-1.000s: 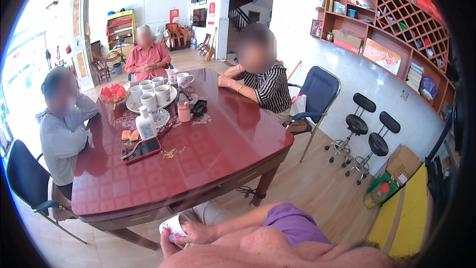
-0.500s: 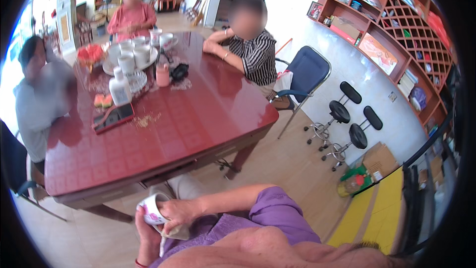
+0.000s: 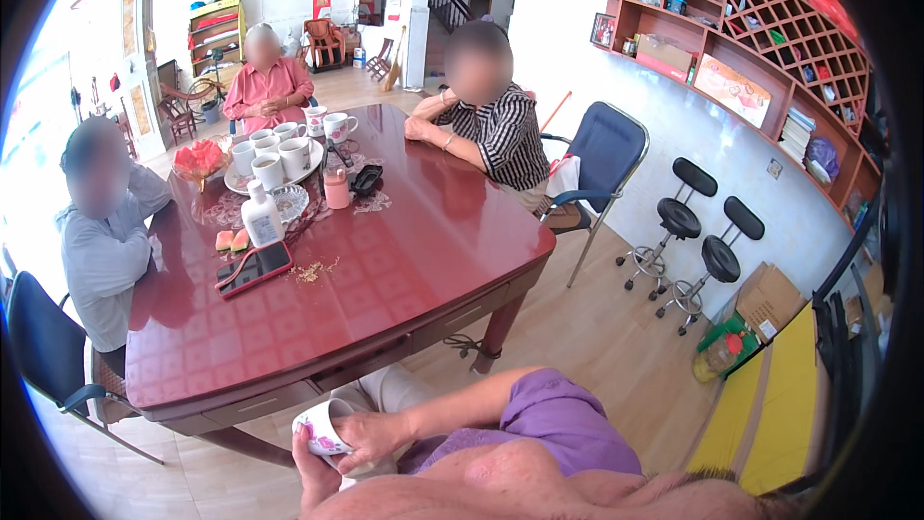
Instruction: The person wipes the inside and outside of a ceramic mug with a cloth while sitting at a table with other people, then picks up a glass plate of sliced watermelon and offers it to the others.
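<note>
Both hands held one white cup (image 3: 320, 427) (with a flower pattern) below the edge of the red counter (image 3: 404, 250): right hand (image 3: 371, 435) wrapped over it, left hand (image 3: 313, 472) under it

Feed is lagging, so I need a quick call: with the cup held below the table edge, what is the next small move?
Probably lift the cup up over the table's near edge. Both hands, right hand and left hand, grip it below the tabletop, and the red surface just ahead looks bare.
</note>
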Available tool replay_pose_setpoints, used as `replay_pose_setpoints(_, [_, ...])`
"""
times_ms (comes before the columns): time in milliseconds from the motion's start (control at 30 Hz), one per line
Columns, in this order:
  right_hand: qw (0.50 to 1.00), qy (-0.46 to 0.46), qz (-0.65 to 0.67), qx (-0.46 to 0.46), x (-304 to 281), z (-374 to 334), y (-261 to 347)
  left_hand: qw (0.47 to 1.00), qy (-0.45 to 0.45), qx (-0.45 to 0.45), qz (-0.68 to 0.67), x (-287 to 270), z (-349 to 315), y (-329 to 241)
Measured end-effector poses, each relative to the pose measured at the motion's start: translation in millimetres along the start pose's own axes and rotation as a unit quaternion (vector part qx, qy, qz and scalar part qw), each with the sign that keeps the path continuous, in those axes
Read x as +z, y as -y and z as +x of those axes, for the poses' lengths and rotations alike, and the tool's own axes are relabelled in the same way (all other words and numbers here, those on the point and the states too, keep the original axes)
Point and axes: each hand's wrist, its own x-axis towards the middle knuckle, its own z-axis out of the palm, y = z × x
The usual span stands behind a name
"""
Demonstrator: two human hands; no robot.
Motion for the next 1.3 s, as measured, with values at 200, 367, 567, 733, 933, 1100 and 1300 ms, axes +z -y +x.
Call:
replay_pose_setpoints(200, [0.998, -0.054, -0.037, 0.024, 10, 1, 2, 0.965, -0.128, 0.194, 0.118, -4, 3, 26])
replay_pose_setpoints(367, [0.999, -0.023, -0.037, -0.015, -1, -2, 8, 0.998, -0.01, 0.061, 0.013, -5, 1, -4])
replay_pose_setpoints(567, [0.974, 0.161, -0.124, -0.096, -27, -3, 14, 0.998, -0.05, -0.021, 0.013, 16, -6, -21])
replay_pose_setpoints(733, [0.946, 0.063, -0.259, -0.185, -17, -3, -11, 0.995, 0.027, -0.098, -0.019, -16, 15, -15])
replay_pose_setpoints(933, [0.978, -0.106, 0.168, 0.06, -4, 4, 29, 0.956, 0.211, 0.203, 0.024, -1, 4, -16])
replay_pose_setpoints(1100, [0.973, -0.162, 0.157, -0.046, 6, 13, 46, 0.962, 0.147, 0.222, 0.055, 1, 7, -18])
replay_pose_setpoints(1300, [0.974, -0.034, -0.156, -0.158, -4, -7, -19, 0.995, 0.089, 0.028, 0.035, 3, 16, -24])
